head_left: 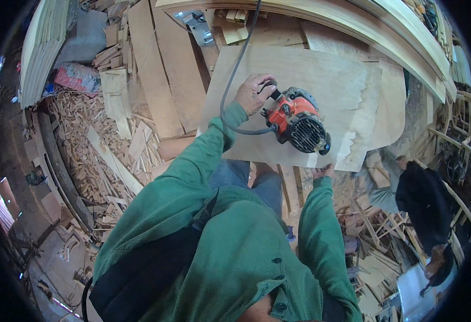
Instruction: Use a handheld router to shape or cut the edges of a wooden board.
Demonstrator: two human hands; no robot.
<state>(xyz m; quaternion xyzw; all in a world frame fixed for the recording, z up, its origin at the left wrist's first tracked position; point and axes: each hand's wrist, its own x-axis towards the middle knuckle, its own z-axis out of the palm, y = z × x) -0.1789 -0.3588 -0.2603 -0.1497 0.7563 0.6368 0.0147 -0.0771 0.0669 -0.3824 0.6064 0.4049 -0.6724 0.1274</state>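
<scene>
A red and black router (300,119) with a vented black motor end lies tilted on a pale plywood sheet (246,145). My left hand (254,94) is closed around its black side handle. From the router a grey power cord (226,96) loops past my left wrist and runs up out of view. My right hand (323,171) grips the near edge of the sheet, below the router's motor end; some of its fingers are hidden. Torn, lighter patches mark the right part of the sheet. A second board (394,115) with a rounded corner shows beneath it.
Long curved stacked boards (321,13) cross the far side. Brown planks (163,70) lie at the left beside a heap of wood offcuts (82,131). On the right, another person (426,196) in a dark vest bends close to the sheet, with wooden frames (458,129) behind.
</scene>
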